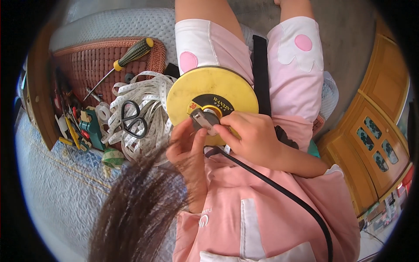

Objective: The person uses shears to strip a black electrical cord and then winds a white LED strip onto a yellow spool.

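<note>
Grey, the metal part [203, 121] is slanting over the yellow reel [187, 89], and I am pinching its side with my left hand [188, 150], its near end with my right hand [256, 136].

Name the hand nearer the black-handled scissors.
Left. The left hand is to the right of the scissors and slightly lower in view; the right hand is farther right, by the yellow reel's lower right edge.

Free room over bed [56, 174], lower left. Tape heap [153, 98], scissors [137, 118] block left of reel [187, 85]; hair [131, 209] hangs near left hand [187, 147].
</note>
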Demonstrator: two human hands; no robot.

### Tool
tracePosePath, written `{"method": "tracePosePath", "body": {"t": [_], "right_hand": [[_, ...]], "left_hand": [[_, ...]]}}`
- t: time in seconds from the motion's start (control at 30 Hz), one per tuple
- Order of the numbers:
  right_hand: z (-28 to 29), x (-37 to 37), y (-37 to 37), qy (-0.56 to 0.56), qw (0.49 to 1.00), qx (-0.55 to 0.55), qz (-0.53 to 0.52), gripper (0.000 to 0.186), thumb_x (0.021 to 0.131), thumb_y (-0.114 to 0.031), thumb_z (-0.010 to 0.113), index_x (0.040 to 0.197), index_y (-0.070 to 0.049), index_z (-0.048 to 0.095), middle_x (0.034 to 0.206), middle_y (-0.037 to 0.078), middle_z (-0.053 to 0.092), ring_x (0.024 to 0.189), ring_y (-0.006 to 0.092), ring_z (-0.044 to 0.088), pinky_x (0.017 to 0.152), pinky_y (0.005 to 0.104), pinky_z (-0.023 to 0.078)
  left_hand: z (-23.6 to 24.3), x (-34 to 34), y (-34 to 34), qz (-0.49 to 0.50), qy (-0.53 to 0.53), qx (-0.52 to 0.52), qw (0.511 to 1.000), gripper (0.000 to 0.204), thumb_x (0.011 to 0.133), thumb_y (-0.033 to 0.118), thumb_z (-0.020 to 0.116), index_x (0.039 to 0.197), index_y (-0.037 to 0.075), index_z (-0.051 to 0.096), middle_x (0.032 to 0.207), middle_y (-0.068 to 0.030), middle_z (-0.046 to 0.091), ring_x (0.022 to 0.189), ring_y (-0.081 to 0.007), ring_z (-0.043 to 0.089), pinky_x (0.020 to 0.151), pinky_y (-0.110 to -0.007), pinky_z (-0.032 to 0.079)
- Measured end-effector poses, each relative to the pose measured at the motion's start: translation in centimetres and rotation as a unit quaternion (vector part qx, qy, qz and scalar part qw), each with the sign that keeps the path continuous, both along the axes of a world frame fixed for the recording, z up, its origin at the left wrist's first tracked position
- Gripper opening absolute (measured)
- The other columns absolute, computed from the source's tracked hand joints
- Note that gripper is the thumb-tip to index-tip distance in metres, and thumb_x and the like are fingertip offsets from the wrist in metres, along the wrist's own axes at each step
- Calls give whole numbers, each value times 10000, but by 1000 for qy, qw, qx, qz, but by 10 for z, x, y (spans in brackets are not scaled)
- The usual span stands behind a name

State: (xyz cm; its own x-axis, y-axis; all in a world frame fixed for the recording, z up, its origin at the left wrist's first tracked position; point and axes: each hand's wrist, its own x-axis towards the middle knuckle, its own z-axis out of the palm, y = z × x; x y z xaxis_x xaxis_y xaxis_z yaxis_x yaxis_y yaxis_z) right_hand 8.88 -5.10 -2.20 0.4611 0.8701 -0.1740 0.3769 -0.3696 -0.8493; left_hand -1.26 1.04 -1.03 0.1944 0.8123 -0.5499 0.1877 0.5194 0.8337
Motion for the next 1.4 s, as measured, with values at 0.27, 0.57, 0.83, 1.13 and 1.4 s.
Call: {"method": "tracePosePath", "body": {"t": [0.27, 0.57, 0.83, 1.13, 1.4], "right_hand": [[2, 3, 3, -14, 1000, -14, 22, 130, 607, -96, 606, 673, -43, 508, 554, 55, 481, 453, 208, 481, 389, 282, 372], [3, 5, 7, 15, 999, -25, 27, 121, 615, -89, 593, 661, -36, 494, 556, 59, 473, 461, 201, 483, 386, 280, 373], [1, 7, 2, -16, 999, -18, 36, 124, 620, -98, 590, 664, -42, 488, 561, 50, 458, 453, 180, 472, 386, 264, 371], [2, 6, 1, -41, 997, -17, 57, 148, 612, -103, 596, 677, -39, 480, 580, 47, 451, 464, 172, 468, 387, 249, 368], [4, 8, 7, 0, 997, -56, 57, 124, 633, -93, 576, 660, -39, 468, 578, 58, 456, 463, 197, 473, 389, 274, 371]], "left_hand": [[-14, -18, 5, -49, 44, 40, 997, 266, 630, -86, 558, 886, -47, 500, 780, -104, 553, 658, -127, 532, 589, -206, 432], [-8, -12, 11, -54, 71, 25, 996, 257, 636, -73, 560, 884, -56, 496, 768, -100, 551, 652, -123, 529, 570, -209, 438], [-9, -7, 6, -85, 84, 72, 990, 258, 641, -59, 567, 889, -55, 498, 748, -71, 545, 644, -86, 507, 579, -169, 405], [-13, -19, 6, -112, 95, 60, 987, 267, 645, -73, 553, 898, -49, 473, 808, -78, 525, 696, -106, 511, 580, -178, 409], [-8, -11, 16, -182, 95, 96, 974, 257, 624, -110, 550, 856, -51, 457, 851, -72, 474, 718, -111, 496, 591, -192, 418]]}}
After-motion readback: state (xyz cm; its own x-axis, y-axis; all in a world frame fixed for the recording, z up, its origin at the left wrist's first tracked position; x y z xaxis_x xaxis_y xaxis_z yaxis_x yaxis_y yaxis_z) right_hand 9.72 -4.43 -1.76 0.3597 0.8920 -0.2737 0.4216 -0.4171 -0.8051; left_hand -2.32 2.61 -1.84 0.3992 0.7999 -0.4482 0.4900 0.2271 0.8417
